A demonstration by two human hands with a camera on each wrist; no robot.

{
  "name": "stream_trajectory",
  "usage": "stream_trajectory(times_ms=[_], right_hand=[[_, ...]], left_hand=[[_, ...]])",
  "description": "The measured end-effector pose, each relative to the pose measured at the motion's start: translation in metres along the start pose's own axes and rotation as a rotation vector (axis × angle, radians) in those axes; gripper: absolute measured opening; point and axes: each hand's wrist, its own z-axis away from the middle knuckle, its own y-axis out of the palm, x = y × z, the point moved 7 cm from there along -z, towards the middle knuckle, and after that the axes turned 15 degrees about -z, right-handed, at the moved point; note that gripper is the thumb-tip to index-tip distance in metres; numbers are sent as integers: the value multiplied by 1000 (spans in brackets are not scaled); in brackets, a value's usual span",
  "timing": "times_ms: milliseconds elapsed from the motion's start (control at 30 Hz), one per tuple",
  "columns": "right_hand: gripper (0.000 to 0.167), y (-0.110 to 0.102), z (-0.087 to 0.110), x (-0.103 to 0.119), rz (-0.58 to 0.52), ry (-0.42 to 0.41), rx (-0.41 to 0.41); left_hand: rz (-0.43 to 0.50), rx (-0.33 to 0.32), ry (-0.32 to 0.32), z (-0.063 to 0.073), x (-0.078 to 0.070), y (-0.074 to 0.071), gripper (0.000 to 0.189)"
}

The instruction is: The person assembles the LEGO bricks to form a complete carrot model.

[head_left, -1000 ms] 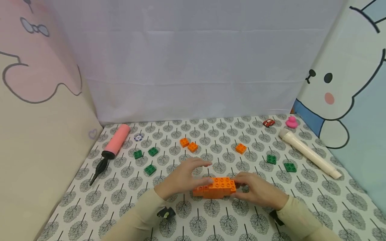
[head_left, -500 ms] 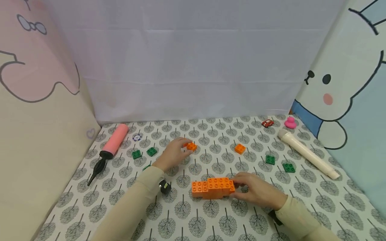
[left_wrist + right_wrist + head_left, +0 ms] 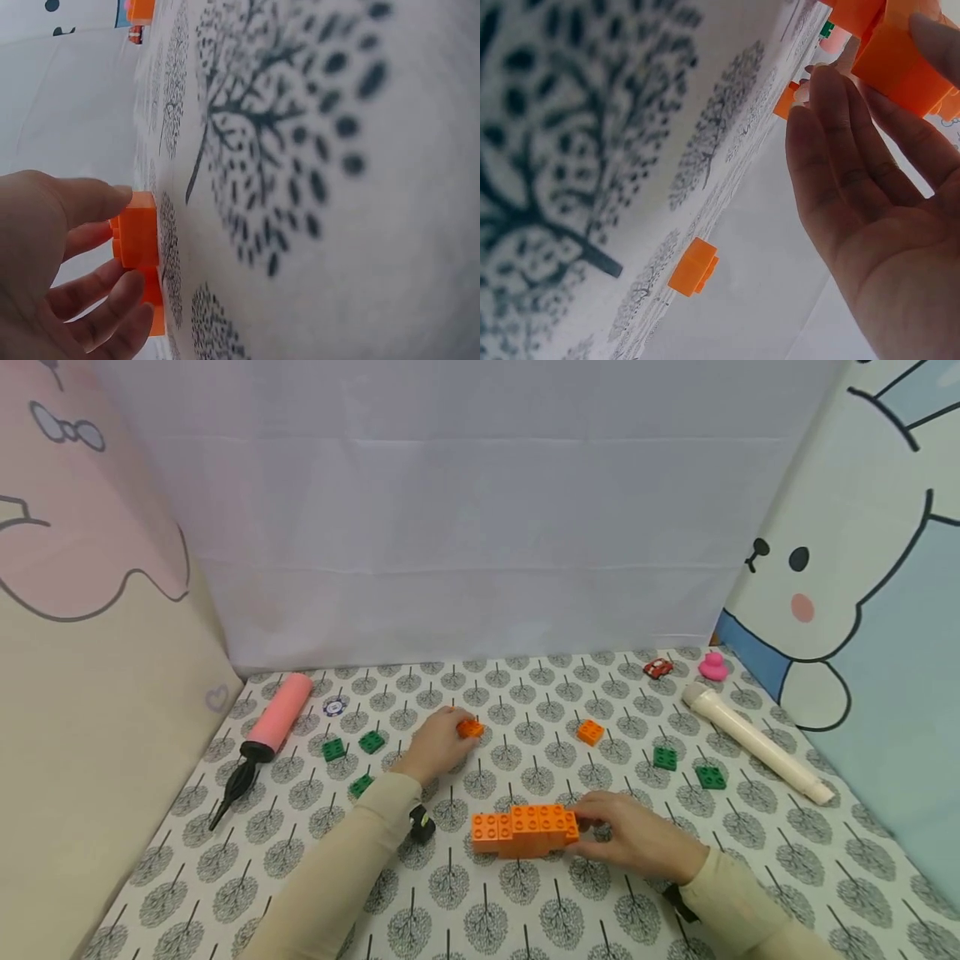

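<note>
In the head view my left hand [image 3: 437,745] reaches to the middle of the table, over a small orange toy brick [image 3: 472,727]. The left wrist view has its thumb and fingers pinching that orange brick [image 3: 139,234], which sits on the cloth. A second orange brick [image 3: 154,296] lies close by, partly behind the fingers. Nearer the front, my right hand [image 3: 633,835] holds the right end of a built block of joined orange bricks [image 3: 525,832]. Thumb and index finger grip the block [image 3: 904,56] in the right wrist view, with the other fingers extended.
Another loose orange brick [image 3: 590,732] lies right of centre. Green bricks [image 3: 371,742] sit at left, with more green bricks [image 3: 664,758] at right. Around the edges are a pink balloon pump [image 3: 281,718], a poker chip [image 3: 334,706], a white tube [image 3: 757,743], a red car [image 3: 657,668] and a pink duck [image 3: 713,666].
My left hand has left the orange block, moved forward to the loose orange bricks and now pinches one. The right hand stays at the block's right end. The head view has shifted slightly.
</note>
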Motion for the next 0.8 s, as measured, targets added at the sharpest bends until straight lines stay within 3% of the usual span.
stream_trajectory(times_ms=[133, 300, 533, 667, 800], right_hand=[[55, 2, -1, 0, -11, 2, 8], [54, 1, -2, 1, -13, 3, 9], [49, 1, -2, 0, -3, -8, 6], [48, 0, -2, -1, -12, -16, 7], [48, -1, -2, -1, -31, -20, 12]], left_hand=[[-4, -12, -24, 4, 3, 0, 33], [41, -29, 7, 20, -2, -12, 31], [134, -57, 70, 64, -19, -41, 33], [180, -132, 161, 93, -34, -58, 31], [236, -172, 253, 115, -48, -64, 32]])
